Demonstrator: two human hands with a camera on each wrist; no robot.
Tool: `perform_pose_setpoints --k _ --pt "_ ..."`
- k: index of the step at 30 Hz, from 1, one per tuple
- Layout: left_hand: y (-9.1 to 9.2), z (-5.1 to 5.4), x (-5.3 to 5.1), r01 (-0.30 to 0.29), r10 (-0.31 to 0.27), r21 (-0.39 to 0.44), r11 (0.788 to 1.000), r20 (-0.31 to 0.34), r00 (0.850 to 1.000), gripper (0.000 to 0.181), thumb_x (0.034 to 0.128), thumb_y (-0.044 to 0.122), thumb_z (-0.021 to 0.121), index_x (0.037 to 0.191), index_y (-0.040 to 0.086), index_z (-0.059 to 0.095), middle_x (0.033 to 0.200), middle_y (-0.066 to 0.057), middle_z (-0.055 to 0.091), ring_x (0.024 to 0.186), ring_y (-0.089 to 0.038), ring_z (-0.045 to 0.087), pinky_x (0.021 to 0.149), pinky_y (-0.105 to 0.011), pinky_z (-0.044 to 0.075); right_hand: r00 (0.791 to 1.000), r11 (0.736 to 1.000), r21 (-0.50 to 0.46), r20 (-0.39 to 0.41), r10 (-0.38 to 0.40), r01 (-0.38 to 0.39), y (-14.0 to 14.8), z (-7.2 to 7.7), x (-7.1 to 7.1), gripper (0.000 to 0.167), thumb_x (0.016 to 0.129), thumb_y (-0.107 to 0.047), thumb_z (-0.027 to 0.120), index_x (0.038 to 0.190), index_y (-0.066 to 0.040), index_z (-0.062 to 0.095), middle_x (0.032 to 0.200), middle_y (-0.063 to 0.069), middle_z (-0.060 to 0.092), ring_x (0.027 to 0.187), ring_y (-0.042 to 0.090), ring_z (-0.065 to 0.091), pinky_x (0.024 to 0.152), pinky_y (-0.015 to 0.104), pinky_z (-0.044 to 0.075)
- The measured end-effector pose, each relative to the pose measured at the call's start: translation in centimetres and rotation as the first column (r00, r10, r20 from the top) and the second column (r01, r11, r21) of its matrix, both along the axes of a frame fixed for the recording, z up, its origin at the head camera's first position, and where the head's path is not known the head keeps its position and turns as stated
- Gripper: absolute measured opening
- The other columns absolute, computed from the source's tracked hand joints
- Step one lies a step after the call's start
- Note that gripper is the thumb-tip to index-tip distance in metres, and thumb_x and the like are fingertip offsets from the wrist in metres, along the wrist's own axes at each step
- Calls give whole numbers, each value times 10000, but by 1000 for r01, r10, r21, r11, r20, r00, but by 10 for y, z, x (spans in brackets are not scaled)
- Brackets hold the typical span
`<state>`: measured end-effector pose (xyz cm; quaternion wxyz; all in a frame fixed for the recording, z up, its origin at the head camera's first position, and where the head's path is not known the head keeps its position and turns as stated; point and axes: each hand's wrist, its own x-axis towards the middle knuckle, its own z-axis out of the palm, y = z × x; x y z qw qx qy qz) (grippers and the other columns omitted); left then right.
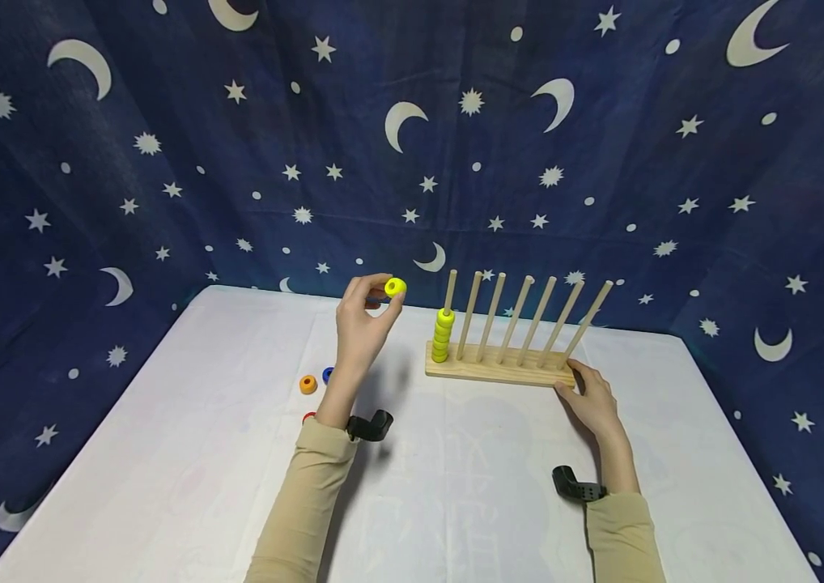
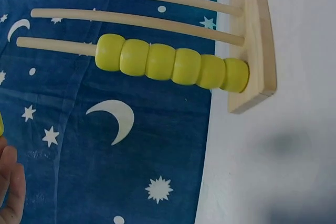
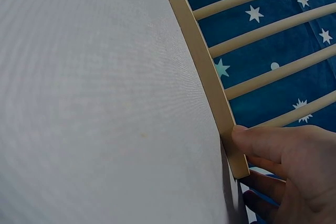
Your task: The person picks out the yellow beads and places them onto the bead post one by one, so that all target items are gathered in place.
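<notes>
Between thumb and fingers my left hand pinches a yellow bead, raised above the table to the left of a wooden peg rack. In the left wrist view only a few fingertips and a sliver of that bead show at the left edge. Several yellow beads are stacked on the rack's leftmost peg, whose top stays bare. The other pegs carry no beads. My right hand grips the right end of the rack's base, thumb on the near side and fingers around the end.
Left of the left forearm lie an orange bead, a blue bead and a red bead, the last two partly hidden by the arm. A dark blue cloth with moons and stars hangs behind the white table.
</notes>
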<state>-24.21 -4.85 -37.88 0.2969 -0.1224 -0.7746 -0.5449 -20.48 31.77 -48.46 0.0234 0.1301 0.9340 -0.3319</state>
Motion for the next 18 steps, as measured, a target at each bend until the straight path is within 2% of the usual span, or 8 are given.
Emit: perform_pose_setpoints --k 11,18 --pt "17 13 -12 8 -9 -69 998 -20 1000 288 858 183 710 1113 64 649 1015 -109 621 929 -240 610 783 -399 551 1000 1000 9 -23 10 -10 1 -2 -1 643 953 -252 539 1493 -21 277 1532 292 237 1420 488 161 1122 676 96" --pt "27 18 -18 23 -24 -71 997 -20 1000 290 856 181 710 1112 59 648 1014 -113 619 922 -243 609 792 -409 550 999 1000 13 -29 16 -15 1 -1 -1 646 949 -261 541 1488 -15 285 1527 295 246 1416 495 167 1118 682 98"
